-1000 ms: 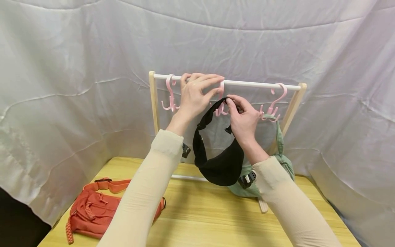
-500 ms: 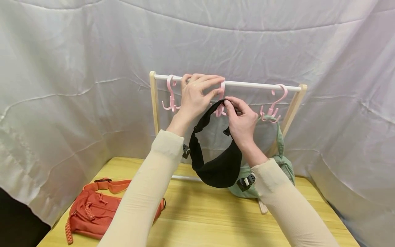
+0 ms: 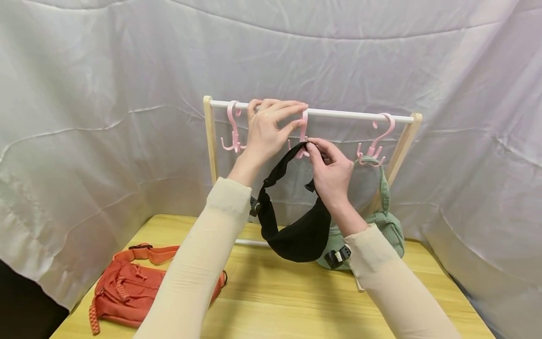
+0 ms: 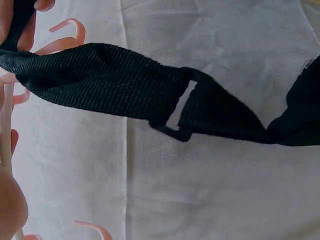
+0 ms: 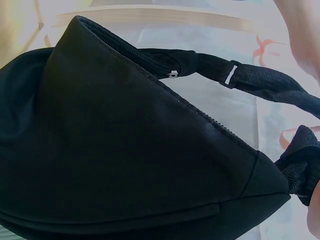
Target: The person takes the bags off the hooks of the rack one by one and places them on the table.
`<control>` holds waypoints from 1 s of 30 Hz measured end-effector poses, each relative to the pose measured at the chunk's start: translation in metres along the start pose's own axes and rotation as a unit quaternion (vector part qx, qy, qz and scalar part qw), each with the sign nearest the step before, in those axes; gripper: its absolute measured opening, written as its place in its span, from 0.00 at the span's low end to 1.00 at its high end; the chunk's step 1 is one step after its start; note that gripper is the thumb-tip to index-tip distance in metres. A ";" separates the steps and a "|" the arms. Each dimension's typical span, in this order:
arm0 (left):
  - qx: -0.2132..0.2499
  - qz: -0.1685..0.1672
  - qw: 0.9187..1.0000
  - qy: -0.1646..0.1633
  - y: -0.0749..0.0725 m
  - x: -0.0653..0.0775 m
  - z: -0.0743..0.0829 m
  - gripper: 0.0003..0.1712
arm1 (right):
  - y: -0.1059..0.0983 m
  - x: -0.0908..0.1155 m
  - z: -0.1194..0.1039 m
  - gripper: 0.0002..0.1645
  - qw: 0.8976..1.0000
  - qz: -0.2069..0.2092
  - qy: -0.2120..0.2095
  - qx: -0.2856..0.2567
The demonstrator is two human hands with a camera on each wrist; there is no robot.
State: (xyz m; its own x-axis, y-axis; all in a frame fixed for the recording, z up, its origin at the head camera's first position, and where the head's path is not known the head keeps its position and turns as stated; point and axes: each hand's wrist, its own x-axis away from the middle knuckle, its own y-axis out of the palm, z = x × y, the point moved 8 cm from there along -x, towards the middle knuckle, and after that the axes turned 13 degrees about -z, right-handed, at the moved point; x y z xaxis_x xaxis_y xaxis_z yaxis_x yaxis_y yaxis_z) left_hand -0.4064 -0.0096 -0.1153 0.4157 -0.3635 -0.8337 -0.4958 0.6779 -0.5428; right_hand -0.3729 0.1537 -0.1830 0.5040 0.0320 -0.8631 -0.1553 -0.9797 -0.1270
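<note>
My left hand (image 3: 268,129) is up at the white rail (image 3: 351,114), pinching the stem of the middle pink hook (image 3: 304,123) between thumb and fingers. Just below it, my right hand (image 3: 333,174) pinches the strap of a black waist bag (image 3: 301,242) close against that hook's lower prongs. The bag's pouch hangs beneath in a loop. In the left wrist view, the black strap (image 4: 110,82) with its slider buckle crosses in front of the grey cloth, near a pink prong (image 4: 75,32). The right wrist view is mostly filled by the pouch (image 5: 140,135) and its zip.
A green corduroy bag (image 3: 385,226) hangs by its strap from the right pink hook (image 3: 372,151). Another pink hook (image 3: 234,134) is at the rail's left. An orange-red waist bag (image 3: 131,292) lies on the wooden table (image 3: 271,301), front left. Grey cloth surrounds the rack.
My right hand has lowered slightly and shifted left with the strap, bringing it to the middle hook's prongs. The black bag has moved left and down. My left hand has stayed at the hook.
</note>
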 end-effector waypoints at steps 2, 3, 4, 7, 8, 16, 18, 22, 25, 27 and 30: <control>-0.001 0.000 1.000 0.001 -0.001 0.000 0.000 0.22 | 0.000 0.003 -0.001 0.10 1.000 0.002 0.001 0.002; -0.002 -0.001 1.000 0.001 -0.001 0.001 0.000 0.22 | 0.000 0.004 -0.001 0.09 1.000 0.003 0.001 0.004; -0.003 -0.002 1.000 0.001 -0.001 0.001 0.000 0.21 | 0.000 0.006 -0.001 0.09 1.000 0.003 0.001 0.006; -0.007 -0.007 1.000 0.003 -0.001 0.002 0.001 0.21 | 0.000 0.011 0.000 0.09 1.000 0.003 0.000 0.008; -0.008 -0.008 1.000 0.005 -0.002 0.002 0.001 0.21 | -0.001 0.012 0.000 0.09 1.000 0.003 0.001 0.007; -0.006 -0.012 1.000 0.008 -0.005 0.005 -0.002 0.22 | -0.003 0.024 0.004 0.09 1.000 0.005 0.019 0.004; -0.007 -0.014 1.000 0.004 -0.004 0.006 -0.005 0.23 | -0.002 0.026 0.001 0.09 1.000 0.006 0.023 0.005; -0.006 -0.020 1.000 0.001 -0.005 0.008 -0.010 0.25 | 0.002 0.030 -0.015 0.08 1.000 0.007 0.023 0.001; -0.007 -0.021 1.000 0.010 -0.006 0.009 -0.010 0.26 | 0.003 0.032 -0.026 0.08 1.000 0.010 0.027 0.001; -0.007 -0.019 1.000 0.019 -0.007 0.010 -0.010 0.26 | 0.003 0.034 -0.024 0.08 0.999 0.013 0.032 0.000; -0.007 -0.011 0.999 0.035 -0.008 0.013 -0.007 0.26 | 0.001 0.037 -0.011 0.08 0.999 0.017 0.040 -0.009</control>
State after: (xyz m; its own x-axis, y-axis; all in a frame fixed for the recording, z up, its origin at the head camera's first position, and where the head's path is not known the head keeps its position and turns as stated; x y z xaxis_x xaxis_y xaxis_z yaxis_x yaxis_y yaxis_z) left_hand -0.4027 -0.0245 -0.1227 0.3732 -0.4228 -0.8258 -0.4978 0.6599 -0.5628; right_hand -0.3447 0.1518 -0.2098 0.5654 -0.0161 -0.8247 -0.1591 -0.9832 -0.0898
